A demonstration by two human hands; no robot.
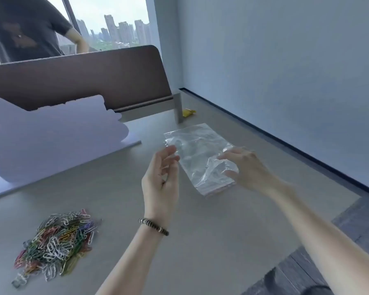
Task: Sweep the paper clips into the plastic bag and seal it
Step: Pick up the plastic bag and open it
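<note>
A heap of coloured wire paper clips (58, 241) lies on the grey bench (200, 241) at the near left, well apart from the clear, crinkled plastic zip bag (197, 152), which rests flat near the bench's middle with its sealing strip towards the camera. The right hand (246, 168) lies on the bag's right edge, its fingers (225, 156) spread and pressing on the film, while the left hand (161, 179), a beaded bracelet (153, 226) on its wrist, hovers just beside the bag's left edge with fingers loosely open, gripping nothing. Behind stand a brown divider panel (83, 81) and a small yellow object (189, 112).
</note>
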